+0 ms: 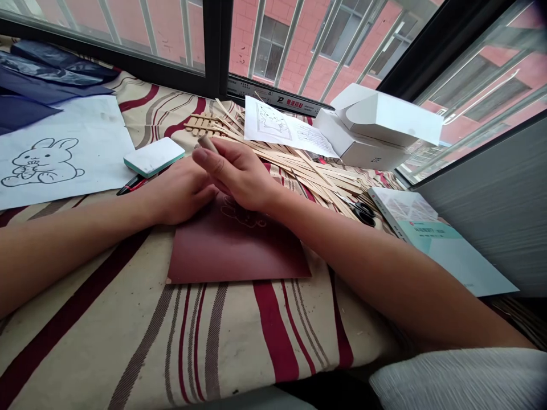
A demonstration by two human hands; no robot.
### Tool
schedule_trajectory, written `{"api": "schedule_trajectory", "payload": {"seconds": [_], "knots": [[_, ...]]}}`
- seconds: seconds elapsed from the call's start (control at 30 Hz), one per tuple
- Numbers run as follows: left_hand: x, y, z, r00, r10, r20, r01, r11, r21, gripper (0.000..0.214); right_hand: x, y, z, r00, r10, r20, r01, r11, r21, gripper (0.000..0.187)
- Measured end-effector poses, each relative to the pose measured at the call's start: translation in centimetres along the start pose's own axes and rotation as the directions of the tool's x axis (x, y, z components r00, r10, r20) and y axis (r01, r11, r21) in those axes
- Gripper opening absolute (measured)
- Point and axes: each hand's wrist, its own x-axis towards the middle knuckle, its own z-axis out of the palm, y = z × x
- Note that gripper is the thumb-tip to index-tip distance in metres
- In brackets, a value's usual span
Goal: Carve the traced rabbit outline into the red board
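A dark red board (239,256) lies on the striped cloth in front of me, with thin pale outlines drawn or scratched near its upper part. My right hand (241,173) is closed around a tool with a round, pale wooden-looking handle (208,143); the handle's end sticks up past the thumb. The tool's working end is hidden behind my hands. My left hand (182,191) rests on the board's upper left, its thumb stretched out on the surface and its fingers partly covered by my right hand.
Left lies a paper with a rabbit drawing (43,162), beside a white-and-teal eraser block (154,156) and a red-black pen (132,184). Behind are thin wood strips (316,176), a printed sheet (277,125) and a white box (363,139). Black-handled scissors (363,212) and a book (444,242) lie right.
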Motion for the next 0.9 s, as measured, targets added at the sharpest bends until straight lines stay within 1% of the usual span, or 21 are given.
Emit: {"api": "schedule_trajectory", "payload": {"seconds": [0.07, 0.13, 0.17, 0.2, 0.23, 0.27, 0.3, 0.33, 0.37, 0.4, 0.43, 0.47, 0.5, 0.57, 0.6, 0.63, 0.67, 0.7, 0.77, 0.83, 0.9], "knots": [[0.0, 0.3, -0.1, 1.000, -0.020, 0.016, 0.020, 1.000, 0.020, 0.056, -0.3, -0.3, 0.2, 0.996, -0.010, 0.086, 0.005, 0.998, 0.062, 0.050], [0.1, 0.5, -0.3, 1.000, -0.025, 0.017, 0.025, 1.000, 0.017, 0.057, -0.4, -0.2, 0.2, 0.989, 0.008, 0.150, -0.026, 0.992, 0.121, 0.054], [0.1, 0.6, -0.4, 1.000, -0.014, 0.017, 0.014, 1.000, 0.005, 0.056, -0.3, 0.0, 0.1, 0.986, 0.021, 0.164, -0.044, 0.989, 0.138, 0.054], [0.1, 0.6, -0.4, 1.000, -0.002, 0.016, 0.002, 1.000, -0.013, 0.055, -0.2, 0.3, 0.0, 0.989, 0.035, 0.146, -0.055, 0.989, 0.140, 0.054], [0.1, 0.6, -0.4, 1.000, 0.006, 0.016, -0.005, 1.000, -0.031, 0.055, -0.1, 0.7, -0.1, 0.995, 0.049, 0.083, -0.059, 0.991, 0.124, 0.053], [0.2, 0.6, -0.4, 1.000, 0.004, 0.016, -0.003, 0.999, -0.044, 0.055, 0.1, 1.2, -0.2, 0.998, 0.067, -0.023, -0.064, 0.994, 0.087, 0.051], [0.2, 0.4, -0.3, 1.000, -0.010, 0.015, 0.010, 0.999, -0.050, 0.054, 0.3, 1.6, -0.3, 0.983, 0.084, -0.162, -0.079, 0.996, 0.036, 0.049], [0.2, 0.3, -0.2, 0.999, -0.031, 0.012, 0.031, 0.998, -0.049, 0.054, 0.4, 2.0, -0.5, 0.946, 0.091, -0.311, -0.101, 0.995, -0.016, 0.048], [0.2, 0.1, -0.1, 0.999, -0.053, 0.012, 0.054, 0.998, -0.044, 0.053, 0.5, 2.3, -0.6, 0.895, 0.090, -0.436, -0.128, 0.990, -0.058, 0.048], [0.2, 0.0, 0.1, 0.998, -0.069, 0.015, 0.070, 0.997, -0.038, 0.052, 0.5, 2.4, -0.6, 0.852, 0.087, -0.517, -0.151, 0.985, -0.082, 0.048], [0.2, -0.1, 0.1, 0.997, -0.077, 0.016, 0.077, 0.996, -0.036, 0.051, 0.5, 2.4, -0.6, 0.833, 0.087, -0.546, -0.158, 0.984, -0.083, 0.048], [0.2, -0.1, 0.2, 0.997, -0.073, 0.011, 0.074, 0.996, -0.041, 0.050, 0.3, 2.1, -0.6, 0.846, 0.094, -0.524, -0.148, 0.987, -0.062, 0.048], [0.2, -0.1, 0.1, 0.998, -0.060, 0.007, 0.060, 0.997, -0.049, 0.049, 0.2, 1.8, -0.5, 0.885, 0.105, -0.453, -0.129, 0.991, -0.022, 0.046], [0.1, 0.1, -0.1, 1.000, -0.019, 0.004, 0.019, 0.998, -0.066, 0.048, -0.3, 0.8, -0.4, 0.967, 0.131, -0.217, -0.115, 0.990, 0.083, 0.042], [0.1, 0.3, -0.3, 1.000, 0.004, 0.005, -0.003, 0.997, -0.075, 0.048, -0.5, 0.2, -0.3, 0.986, 0.139, -0.091, -0.127, 0.983, 0.130, 0.041], [0.1, 0.4, -0.4, 1.000, 0.025, 0.007, -0.024, 0.996, -0.081, 0.048, -0.7, -0.2, -0.3, 0.989, 0.145, 0.009, -0.144, 0.975, 0.169, 0.041], [0.1, 0.5, -0.6, 0.999, 0.040, 0.008, -0.039, 0.996, -0.084, 0.047, -0.9, -0.5, -0.4, 0.985, 0.150, 0.082, -0.164, 0.966, 0.200, 0.042], [0.1, 0.6, -0.6, 0.999, 0.049, 0.008, -0.049, 0.995, -0.085, 0.046, -1.0, -0.7, -0.5, 0.980, 0.157, 0.125, -0.182, 0.957, 0.224, 0.043], [0.1, 0.6, -0.6, 0.998, 0.064, -0.002, -0.064, 0.994, -0.084, 0.044, -1.0, -0.9, -0.6, 0.973, 0.176, 0.150, -0.210, 0.942, 0.262, 0.044], [0.1, 0.5, -0.5, 0.998, 0.065, -0.014, -0.066, 0.995, -0.081, 0.043, -0.9, -0.8, -0.6, 0.974, 0.184, 0.130, -0.214, 0.938, 0.274, 0.043], [0.1, 0.3, -0.3, 0.998, 0.053, -0.013, -0.054, 0.995, -0.079, 0.044, -0.8, -0.5, -0.4, 0.985, 0.158, 0.075, -0.171, 0.961, 0.217, 0.043]]}}
